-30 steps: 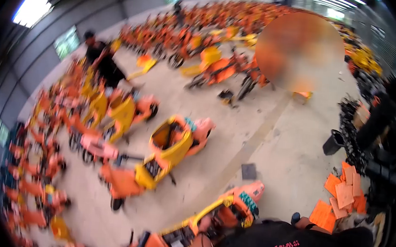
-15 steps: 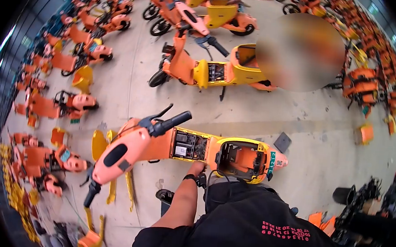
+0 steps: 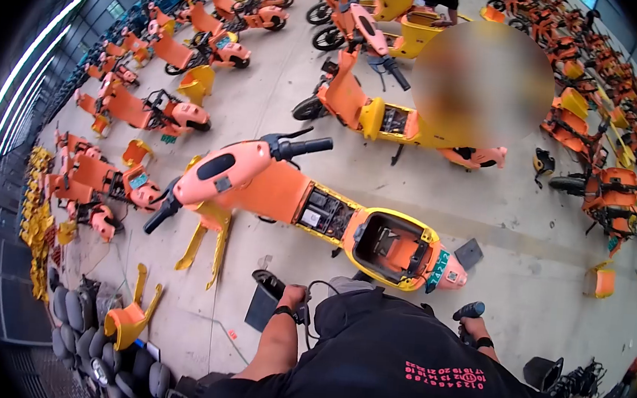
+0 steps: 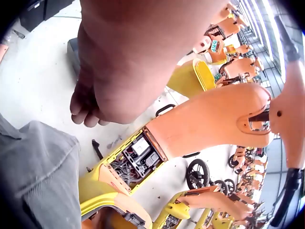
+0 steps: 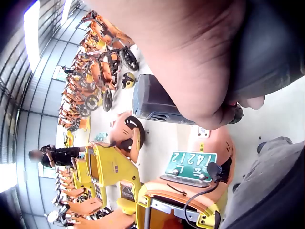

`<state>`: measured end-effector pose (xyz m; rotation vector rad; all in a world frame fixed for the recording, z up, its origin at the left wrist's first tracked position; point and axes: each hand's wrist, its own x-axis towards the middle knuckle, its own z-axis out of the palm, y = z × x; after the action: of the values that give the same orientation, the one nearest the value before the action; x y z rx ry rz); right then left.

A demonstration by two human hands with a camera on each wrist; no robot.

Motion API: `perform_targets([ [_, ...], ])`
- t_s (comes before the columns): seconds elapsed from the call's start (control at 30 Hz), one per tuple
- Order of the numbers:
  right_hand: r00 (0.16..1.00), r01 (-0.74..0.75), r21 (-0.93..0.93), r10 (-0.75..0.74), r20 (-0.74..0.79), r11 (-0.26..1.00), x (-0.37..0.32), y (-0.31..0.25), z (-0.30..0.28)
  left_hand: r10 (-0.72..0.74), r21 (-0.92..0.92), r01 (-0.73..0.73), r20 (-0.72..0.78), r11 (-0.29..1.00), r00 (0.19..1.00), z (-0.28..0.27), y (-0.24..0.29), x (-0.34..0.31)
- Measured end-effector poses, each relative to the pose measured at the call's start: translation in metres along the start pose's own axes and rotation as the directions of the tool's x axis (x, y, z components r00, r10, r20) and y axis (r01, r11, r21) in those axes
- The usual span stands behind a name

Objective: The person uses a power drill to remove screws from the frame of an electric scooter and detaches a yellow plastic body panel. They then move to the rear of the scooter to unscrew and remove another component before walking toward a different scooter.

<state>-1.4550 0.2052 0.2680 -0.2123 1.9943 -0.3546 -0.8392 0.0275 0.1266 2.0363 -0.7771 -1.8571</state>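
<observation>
Plainly, the item under examination is an orange-and-yellow scooter [image 3: 281,188], standing across the centre of the head view. Its footboard compartment [image 3: 325,213] is uncovered, exposing wiring and a white-labelled unit; the yellow-rimmed seat well [image 3: 400,215] behind it is likewise open. A green plate [image 3: 438,271] is fixed at the tail, right of centre.

The left hand [image 3: 293,297], lower centre, is apart from the scooter and just beside a black box [image 3: 263,312]. Its fingers hang loosely bent and close together. The right hand [image 3: 472,326], lower right, grips a dark power tool [image 5: 157,100], fingers wrapped about its handle; the hand itself covers the far end.

I note a dark square pad [image 3: 469,254] on the floor near the tail, and, at mid-left of the right-wrist view, a person in black [image 5: 62,153] among other scooters [image 5: 86,205].
</observation>
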Motion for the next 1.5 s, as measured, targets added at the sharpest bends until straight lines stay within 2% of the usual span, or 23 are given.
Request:
perform_targets([
  [0.03, 1.000, 0.006, -0.015, -0.006, 0.026, 1.000, 0.005, 0.006, 0.002, -0.040, -0.330, 0.033, -0.016, 0.944, 0.999, 0.011, 0.009, -0.043],
  [0.07, 0.997, -0.019, -0.031, 0.021, 0.075, 0.999, 0.013, 0.013, 0.007, 0.234, -0.097, -0.227, 0.066, 0.969, 0.970, 0.006, -0.003, -0.056],
  [0.13, 0.989, -0.025, -0.203, 0.053, 0.135, 0.979, 0.008, 0.008, 0.021, 0.003, -0.285, 0.000, 0.008, 0.958, 1.000, 0.006, 0.003, -0.112],
  [0.17, 0.983, -0.012, -0.246, 0.057, 0.176, 0.969, 0.014, 0.012, 0.029, -0.028, -0.393, 0.016, -0.025, 0.919, 0.999, 0.003, -0.014, -0.128],
  [0.2, 0.979, 0.105, -0.437, -0.016, 0.203, 0.893, 0.024, 0.023, 0.036, -0.024, -0.308, 0.022, -0.003, 0.951, 1.000, -0.011, -0.042, -0.129],
  [0.23, 0.964, 0.222, -0.599, -0.083, 0.251, 0.770, 0.033, 0.036, 0.040, 0.029, -0.544, 0.016, 0.074, 0.839, 0.997, -0.027, -0.091, -0.120],
  [0.27, 0.874, 0.419, -0.557, -0.152, 0.462, 0.717, 0.114, 0.101, 0.044, 0.002, -0.469, 0.011, 0.027, 0.883, 1.000, -0.034, -0.108, -0.141],
  [0.3, 0.947, 0.198, -0.589, 0.003, 0.322, 0.784, 0.083, 0.084, 0.050, -0.024, -0.390, 0.019, -0.008, 0.920, 1.000, -0.040, -0.123, -0.156],
  [0.37, 0.936, 0.269, -0.649, -0.034, 0.350, 0.712, 0.088, 0.094, 0.055, -0.220, -0.355, 0.153, -0.156, 0.922, 0.963, -0.040, -0.121, -0.215],
  [0.43, 0.934, 0.271, -0.630, -0.041, 0.355, 0.728, 0.088, 0.097, 0.060, -0.337, -0.462, 0.225, -0.173, 0.858, 0.925, -0.054, -0.194, -0.200],
  [0.5, 0.941, 0.256, -0.618, -0.045, 0.336, 0.743, 0.071, 0.091, 0.058, -0.420, -0.423, 0.288, -0.261, 0.859, 0.869, -0.064, -0.206, -0.213],
  [0.57, 0.954, 0.208, -0.562, -0.039, 0.296, 0.800, 0.029, 0.056, 0.059, -0.380, -0.166, 0.347, -0.256, 0.923, 0.889, -0.088, -0.243, -0.182],
  [0.6, 0.956, 0.194, -0.545, -0.033, 0.291, 0.816, 0.029, 0.052, 0.059, -0.457, -0.427, 0.314, -0.288, 0.848, 0.842, -0.077, -0.204, -0.194],
  [0.63, 0.959, 0.177, -0.523, -0.026, 0.283, 0.834, 0.028, 0.050, 0.061, -0.401, -0.454, 0.263, -0.239, 0.851, 0.884, -0.081, -0.182, -0.190],
  [0.67, 0.953, 0.248, -0.643, -0.062, 0.298, 0.724, 0.058, 0.065, 0.058, -0.365, -0.580, 0.216, -0.151, 0.785, 0.919, -0.088, -0.163, -0.178],
  [0.7, 0.997, 0.033, -0.545, 0.008, 0.073, 0.838, -0.019, 0.010, 0.066, -0.315, -0.694, 0.184, -0.064, 0.696, 0.947, -0.095, -0.143, -0.160],
  [0.77, 0.993, -0.096, -0.372, 0.116, 0.034, 0.923, -0.016, 0.012, 0.068, -0.299, -0.794, 0.046, -0.175, 0.607, 0.938, -0.096, -0.086, -0.118],
  [0.83, 0.992, -0.121, -0.286, 0.123, -0.009, 0.951, -0.010, 0.022, 0.071, -0.152, -0.666, 0.078, -0.054, 0.742, 0.987, -0.108, -0.040, -0.085],
  [0.9, 0.989, -0.147, -0.173, 0.143, -0.034, 0.974, -0.029, 0.021, 0.083, 0.019, -0.788, -0.030, -0.024, 0.615, 1.000, -0.113, 0.000, -0.043],
  [0.97, 0.988, -0.155, -0.160, 0.150, -0.047, 0.975, -0.055, 0.014, 0.103, 0.056, -0.710, -0.030, 0.013, 0.703, 0.998, -0.114, 0.048, -0.032],
  [1.1, 0.990, -0.137, -0.082, 0.133, -0.053, 0.987, -0.101, 0.022, 0.155, -0.014, -0.589, 0.111, 0.167, 0.801, 0.986, -0.126, 0.056, 0.025],
  [1.27, 0.984, -0.173, -0.373, 0.144, -0.105, 0.912, -0.164, 0.048, 0.200, -0.135, -0.427, 0.277, 0.332, 0.861, 0.933, -0.140, 0.029, 0.071],
  [1.5, 0.922, -0.383, -0.101, 0.374, -0.097, 0.918, -0.261, 0.100, 0.218, -0.259, -0.066, 0.289, 0.287, 0.955, 0.922, -0.122, 0.023, 0.091],
])
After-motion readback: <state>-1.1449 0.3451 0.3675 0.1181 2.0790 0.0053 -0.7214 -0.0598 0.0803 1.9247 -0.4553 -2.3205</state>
